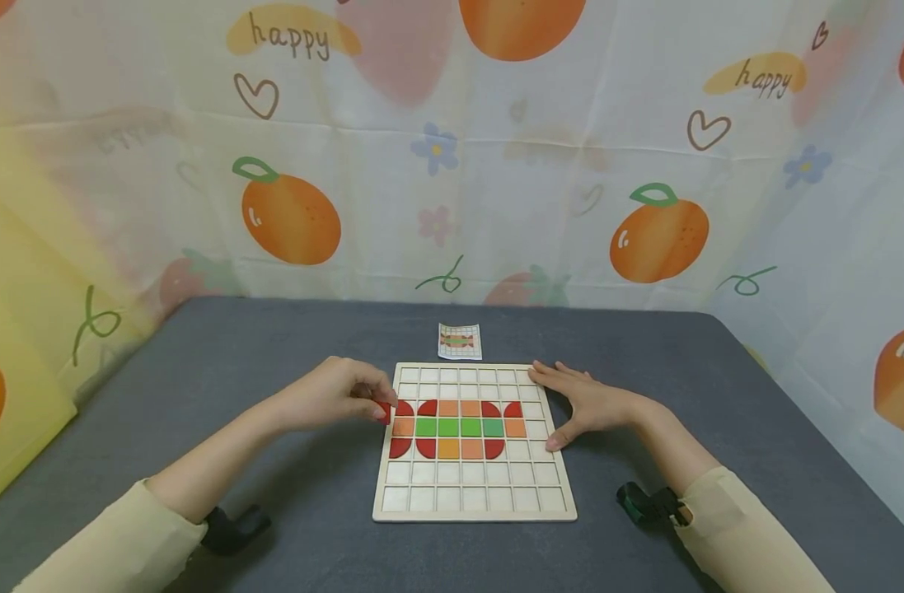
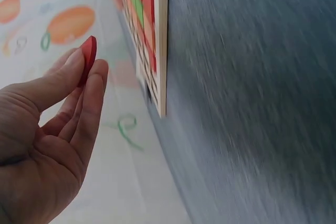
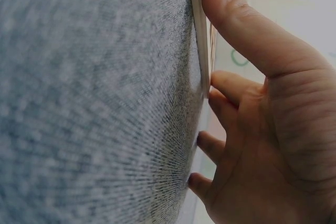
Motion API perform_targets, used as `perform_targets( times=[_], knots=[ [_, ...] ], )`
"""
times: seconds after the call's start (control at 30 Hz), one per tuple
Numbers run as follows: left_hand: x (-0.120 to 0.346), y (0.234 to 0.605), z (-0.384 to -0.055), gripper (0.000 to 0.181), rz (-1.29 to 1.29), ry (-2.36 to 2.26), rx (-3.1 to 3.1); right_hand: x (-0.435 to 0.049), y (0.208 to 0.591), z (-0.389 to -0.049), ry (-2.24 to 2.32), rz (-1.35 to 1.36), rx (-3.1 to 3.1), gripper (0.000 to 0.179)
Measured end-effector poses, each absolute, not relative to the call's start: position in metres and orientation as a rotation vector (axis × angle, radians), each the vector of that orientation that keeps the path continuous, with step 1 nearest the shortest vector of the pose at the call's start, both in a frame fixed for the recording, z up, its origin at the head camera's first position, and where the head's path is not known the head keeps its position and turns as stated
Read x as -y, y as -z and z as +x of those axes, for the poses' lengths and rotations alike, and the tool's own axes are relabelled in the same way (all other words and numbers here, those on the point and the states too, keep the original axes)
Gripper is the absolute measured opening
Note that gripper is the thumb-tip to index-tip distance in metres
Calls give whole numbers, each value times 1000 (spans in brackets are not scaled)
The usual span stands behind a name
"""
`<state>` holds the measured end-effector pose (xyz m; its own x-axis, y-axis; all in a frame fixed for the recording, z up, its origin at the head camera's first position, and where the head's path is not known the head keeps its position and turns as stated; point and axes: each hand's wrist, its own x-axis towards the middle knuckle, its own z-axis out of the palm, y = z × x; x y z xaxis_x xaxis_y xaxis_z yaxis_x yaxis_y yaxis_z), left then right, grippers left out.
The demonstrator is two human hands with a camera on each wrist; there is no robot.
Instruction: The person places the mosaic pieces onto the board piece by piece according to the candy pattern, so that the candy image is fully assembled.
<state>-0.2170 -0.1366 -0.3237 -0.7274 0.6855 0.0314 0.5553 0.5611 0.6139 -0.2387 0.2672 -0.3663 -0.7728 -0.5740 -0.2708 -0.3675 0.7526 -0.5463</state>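
Note:
A square wooden grid board (image 1: 475, 517) lies on the dark table. Its middle rows hold red rounded-corner tiles (image 1: 491, 449), orange square tiles (image 1: 447, 449) and green square tiles (image 1: 447, 427). My left hand (image 1: 340, 395), by the board's left edge, pinches a small red tile (image 2: 89, 59) between thumb and fingers; the tile stands on edge in the left wrist view, so its full outline is hidden. On the opposite side, my right hand (image 1: 596, 405) is spread at the board's right edge. Its thumb (image 3: 236, 19) touches the rim and its fingertips reach the far right corner.
A small printed card (image 1: 460, 342) with a coloured grid pattern lies just beyond the board. Grey-blue table (image 1: 303, 519) surrounds the board. Behind it hangs a cloth (image 1: 377, 206) printed with oranges. Dark straps with a device (image 1: 232, 529) sit at both wrists.

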Motion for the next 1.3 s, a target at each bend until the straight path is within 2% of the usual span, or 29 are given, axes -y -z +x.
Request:
perform_targets(
  times=[0.37,0.6,0.93,1.3],
  knots=[
    [78,341,-208,15,1085,-972,-2527,-267,368,-239,658,-707,-2525,120],
    [46,353,-201,7,985,-1111,-2507,-266,367,-240,648,-704,-2529,120],
    [-3,356,-195,9,918,-1135,-2538,-266,366,-238,655,-706,-2535,118],
    [-28,363,-194,7,899,-1116,-2554,-267,365,-238,649,-725,-2540,117]
  ],
)
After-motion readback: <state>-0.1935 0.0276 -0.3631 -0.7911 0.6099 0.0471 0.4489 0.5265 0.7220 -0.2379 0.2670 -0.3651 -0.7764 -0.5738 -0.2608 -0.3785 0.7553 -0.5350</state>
